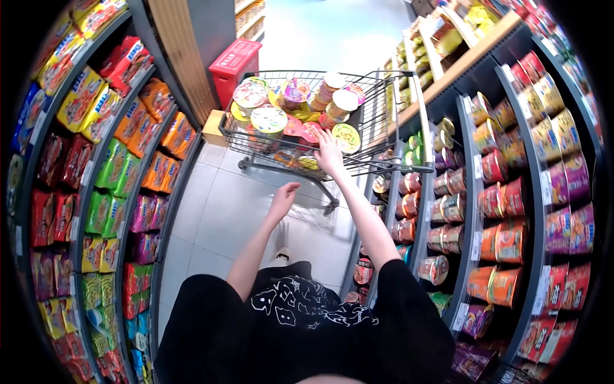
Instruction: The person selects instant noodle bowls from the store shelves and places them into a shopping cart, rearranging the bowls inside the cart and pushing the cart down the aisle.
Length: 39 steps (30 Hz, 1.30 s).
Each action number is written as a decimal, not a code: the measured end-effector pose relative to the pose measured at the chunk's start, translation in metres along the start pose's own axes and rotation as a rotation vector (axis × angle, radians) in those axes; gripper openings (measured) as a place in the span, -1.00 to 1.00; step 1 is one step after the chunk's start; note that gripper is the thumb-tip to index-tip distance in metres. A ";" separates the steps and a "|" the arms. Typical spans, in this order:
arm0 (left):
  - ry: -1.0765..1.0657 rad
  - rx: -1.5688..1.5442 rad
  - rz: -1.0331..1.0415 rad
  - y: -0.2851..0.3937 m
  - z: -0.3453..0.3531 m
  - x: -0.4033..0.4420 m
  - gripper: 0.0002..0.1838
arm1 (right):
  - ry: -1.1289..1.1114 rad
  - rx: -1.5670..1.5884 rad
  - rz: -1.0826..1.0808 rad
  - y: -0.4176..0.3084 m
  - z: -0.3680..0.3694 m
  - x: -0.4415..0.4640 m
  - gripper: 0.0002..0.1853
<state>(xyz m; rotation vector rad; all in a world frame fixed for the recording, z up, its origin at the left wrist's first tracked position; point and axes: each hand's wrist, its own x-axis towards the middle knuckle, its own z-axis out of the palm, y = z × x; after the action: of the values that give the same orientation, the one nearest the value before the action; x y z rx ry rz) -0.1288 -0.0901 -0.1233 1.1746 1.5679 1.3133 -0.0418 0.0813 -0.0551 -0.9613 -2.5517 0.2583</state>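
My right hand (329, 153) reaches over the near side of a black wire shopping cart (268, 148). Its fingers are stretched out at the edge of a red-lidded instant noodle cup (311, 132), beside a green-lidded cup (346, 137); I cannot tell how firmly they touch. Lower and to the left, my left hand (283, 200) hangs in the air before the cart, fingers loosely bent and holding nothing. Several more noodle cups stand in the cart, among them a large white-lidded bowl (268, 120) and a stack with a pale lid (344, 100).
Shelves of bagged instant noodles (115, 168) line the left side. Shelves of cup noodles (502, 198) run along the right, close to my right arm. A red bin (235, 67) stands behind the cart's left corner, near a wooden post (190, 54). Pale floor tiles (198, 224) lie between.
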 end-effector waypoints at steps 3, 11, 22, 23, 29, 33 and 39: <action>0.248 -0.016 -0.104 -0.036 -0.044 -0.024 -0.73 | -0.332 -0.051 0.013 -0.011 0.047 0.041 -0.31; 0.495 0.127 -0.309 -0.084 -0.100 -0.072 -0.72 | -0.680 -0.141 0.160 0.007 0.121 0.080 -0.14; 0.458 0.297 -0.358 -0.111 -0.141 -0.022 -0.64 | -0.673 -0.407 0.228 0.069 0.106 0.083 -0.32; 0.499 0.325 -0.334 -0.112 -0.146 -0.011 -0.62 | -0.675 -0.387 0.260 0.072 0.104 0.084 -0.30; 0.381 0.487 -0.302 -0.096 -0.165 0.064 -0.48 | -0.684 -0.414 0.239 0.124 0.096 0.078 -0.23; 0.369 0.618 -0.259 -0.096 -0.174 0.117 -0.29 | -0.693 -0.415 0.239 0.150 0.085 0.081 -0.15; 0.316 0.921 -0.495 -0.085 -0.192 0.187 -0.22 | -0.659 -0.494 0.175 0.212 0.076 0.091 -0.16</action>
<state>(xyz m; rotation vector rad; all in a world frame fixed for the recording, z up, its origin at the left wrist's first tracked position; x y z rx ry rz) -0.3776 0.0317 -0.1717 0.9709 2.6271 0.4310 -0.0117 0.2980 -0.1614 -1.4824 -3.2192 -0.0266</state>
